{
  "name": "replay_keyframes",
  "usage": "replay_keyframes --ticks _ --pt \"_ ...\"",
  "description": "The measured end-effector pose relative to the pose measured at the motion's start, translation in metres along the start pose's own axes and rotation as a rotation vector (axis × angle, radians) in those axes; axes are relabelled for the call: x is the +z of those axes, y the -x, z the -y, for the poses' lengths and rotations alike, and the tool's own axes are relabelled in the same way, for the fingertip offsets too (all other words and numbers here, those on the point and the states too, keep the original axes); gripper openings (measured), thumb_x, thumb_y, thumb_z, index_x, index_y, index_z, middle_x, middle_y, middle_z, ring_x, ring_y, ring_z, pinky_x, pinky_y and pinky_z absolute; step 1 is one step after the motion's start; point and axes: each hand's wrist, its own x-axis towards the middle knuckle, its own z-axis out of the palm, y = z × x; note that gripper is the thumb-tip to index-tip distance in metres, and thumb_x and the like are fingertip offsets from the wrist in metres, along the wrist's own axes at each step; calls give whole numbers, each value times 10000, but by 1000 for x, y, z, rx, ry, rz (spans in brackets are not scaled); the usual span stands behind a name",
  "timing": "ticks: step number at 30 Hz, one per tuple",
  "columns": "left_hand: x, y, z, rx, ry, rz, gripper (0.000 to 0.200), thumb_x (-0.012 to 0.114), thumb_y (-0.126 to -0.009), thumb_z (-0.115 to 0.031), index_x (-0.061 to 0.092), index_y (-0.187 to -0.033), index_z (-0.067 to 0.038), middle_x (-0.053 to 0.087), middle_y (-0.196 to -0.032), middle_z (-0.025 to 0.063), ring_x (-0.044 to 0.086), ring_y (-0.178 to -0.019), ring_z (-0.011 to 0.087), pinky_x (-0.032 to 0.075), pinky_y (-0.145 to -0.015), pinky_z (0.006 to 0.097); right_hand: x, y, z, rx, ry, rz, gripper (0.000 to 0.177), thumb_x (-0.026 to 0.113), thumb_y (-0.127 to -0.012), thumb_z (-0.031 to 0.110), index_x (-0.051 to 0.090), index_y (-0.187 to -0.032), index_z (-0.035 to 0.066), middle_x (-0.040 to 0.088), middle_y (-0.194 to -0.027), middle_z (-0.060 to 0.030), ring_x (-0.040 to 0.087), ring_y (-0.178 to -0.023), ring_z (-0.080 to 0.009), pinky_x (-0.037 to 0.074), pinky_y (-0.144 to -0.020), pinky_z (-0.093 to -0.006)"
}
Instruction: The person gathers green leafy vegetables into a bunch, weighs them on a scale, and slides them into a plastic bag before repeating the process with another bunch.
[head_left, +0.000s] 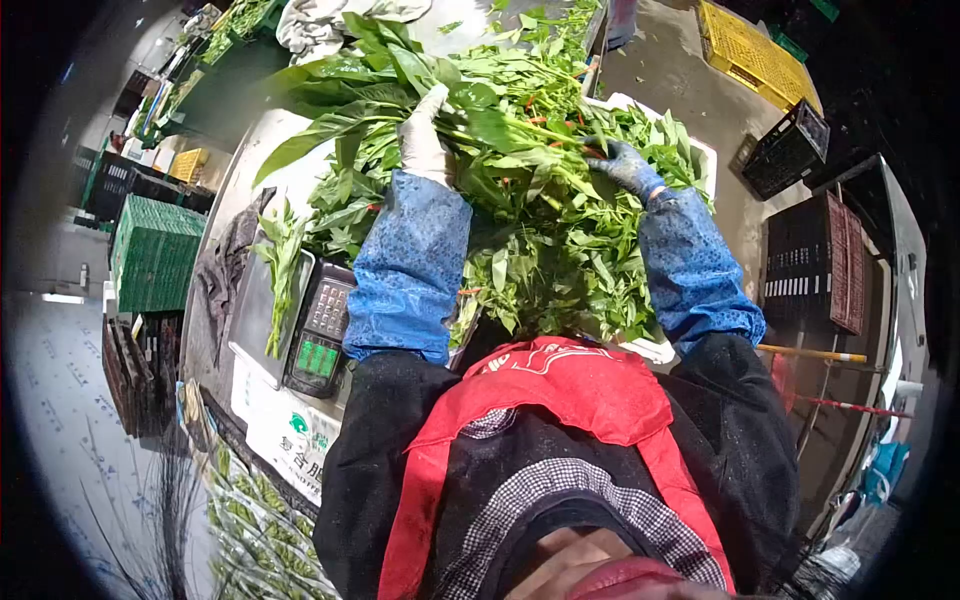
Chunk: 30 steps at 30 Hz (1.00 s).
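Observation:
My left hand (pixel 425 138), in a white glove, is closed around a bunch of long-leaved greens (pixel 365 95) above the heap. The leaves fan out to the left and the stems run to the right. At the right of the heap, my right hand (pixel 628 168) in a blue-grey glove has its fingers curled on the stem ends. Beneath both hands lies a heap of loose greens (pixel 545 265), with orange-red bands showing in places. A digital scale (pixel 322 320) stands left of my left forearm, with a small bunch of greens (pixel 284 285) on its metal tray (pixel 258 335).
A white foam box (pixel 708 165) edges the heap on the right. Stacked green crates (pixel 158 255) stand at the left. Dark crates (pixel 812 262) and a yellow crate (pixel 758 55) are on the right. Bagged greens (pixel 260 530) lie at the lower left, near a printed white sack (pixel 290 430).

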Motion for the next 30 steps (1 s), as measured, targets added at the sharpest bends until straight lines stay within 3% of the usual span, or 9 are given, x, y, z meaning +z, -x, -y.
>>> replay_keyframes --ticks 6,10,14,16,18,24,26,27,30 --pt "-2 -13 14 52 -16 -165 364 676 -691 -187 566 -999 -26 546 -1013 54 493 -900 159 384 -822 301 15 21 78 -437 399 -156 587 620 -677 181 405 -1223 154 429 -1196 -153 380 -1127 -306 320 -970 -368" --pt "16 0 21 55 -104 -233 404 664 -695 -236 547 -1023 -31 551 -1002 71 518 -880 172 420 -780 315 50 9 66 -804 668 -304 491 611 -657 121 502 -1135 152 524 -995 -131 475 -963 -324 411 -786 -394" --pt "2 0 -10 -83 -17 -256 469 671 -677 -262 500 -1033 -8 526 -1037 117 479 -967 202 372 -850 340 28 11 19 -474 400 -215 377 568 -678 94 579 -1049 162 578 -877 -107 545 -770 -277 452 -698 -341" --pt "-9 -11 -15 27 -129 -318 436 664 -687 -248 515 -1015 -3 521 -1051 114 498 -916 185 398 -804 325 9 6 -1 -295 771 -124 299 628 -639 112 618 -938 103 598 -802 -104 572 -754 -269 463 -712 -361" --pt "-5 -3 -16 155 -193 -286 427 660 -694 -248 529 -1012 4 528 -1045 96 514 -867 157 428 -717 285 2 21 41 -142 899 13 688 687 -584 236 437 -1208 92 471 -1179 -145 436 -1066 -325 377 -897 -395" --pt "23 2 24 76 -274 44 337 595 -757 -284 594 -996 -46 543 -1072 77 503 -912 139 381 -798 244 48 -8 93 -537 544 -185 1033 703 -574 501 183 -1311 -3 308 -1288 -237 313 -1187 -361 277 -993 -370" --pt "47 15 10 -112 -355 160 188 576 -777 -90 614 -934 6 620 -891 64 556 -732 121 428 -698 235 56 -22 106 -187 240 -56 918 733 -612 386 243 -1287 1 442 -1198 -196 441 -1103 -301 364 -933 -347" --pt "43 16 7 -37 -254 361 228 607 -762 -94 602 -965 9 622 -891 66 557 -682 100 433 -619 202 56 -10 109 -407 -314 17 721 713 -676 171 308 -1249 6 556 -1063 -129 553 -957 -217 455 -830 -302" --pt "17 3 -14 -101 -228 490 282 581 -778 -108 562 -1013 48 611 -936 117 589 -770 147 454 -602 180 19 -12 98 -181 -316 179 681 674 -702 50 274 -1249 -9 579 -1010 -131 583 -889 -162 498 -768 -266"
